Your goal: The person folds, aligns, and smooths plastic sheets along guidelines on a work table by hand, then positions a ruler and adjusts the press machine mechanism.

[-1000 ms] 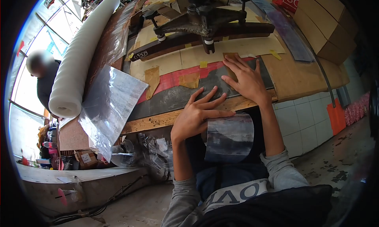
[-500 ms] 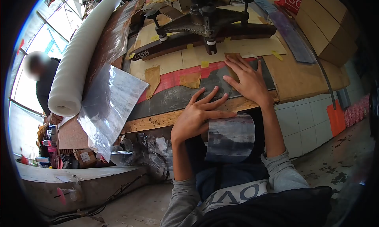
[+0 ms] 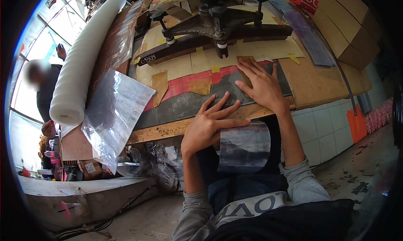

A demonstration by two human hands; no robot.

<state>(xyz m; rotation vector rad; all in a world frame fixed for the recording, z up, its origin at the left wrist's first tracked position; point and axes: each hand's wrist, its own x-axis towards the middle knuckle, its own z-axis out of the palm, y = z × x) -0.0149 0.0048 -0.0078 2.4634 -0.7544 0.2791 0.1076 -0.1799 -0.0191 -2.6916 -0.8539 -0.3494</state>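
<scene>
My left hand [image 3: 209, 125] rests at the front edge of the table with its fingers spread over the dark grey mat [image 3: 176, 105]. Its thumb lies along the top of a curved clear plastic sheet [image 3: 244, 148], which hangs down in front of my lap. Flat on the same mat, farther right, is my right hand [image 3: 263, 86], fingers apart, nearest a patch of brown tape [image 3: 244, 75]. Neither hand grips anything that I can see. A black metal press head [image 3: 216, 31] with a long bar stands just beyond both hands.
A larger clear plastic sheet [image 3: 117, 111] drapes over the table's left side, beside a big roll of white foam [image 3: 86, 65]. Cardboard boxes [image 3: 346, 27] stand back right. Another person [image 3: 48, 92] is at the far left. Loose cables [image 3: 121, 207] run along the floor.
My hands stay in nearly the same places. The other person at the left has raised one hand beside the foam roll. The whole view has shifted slightly.
</scene>
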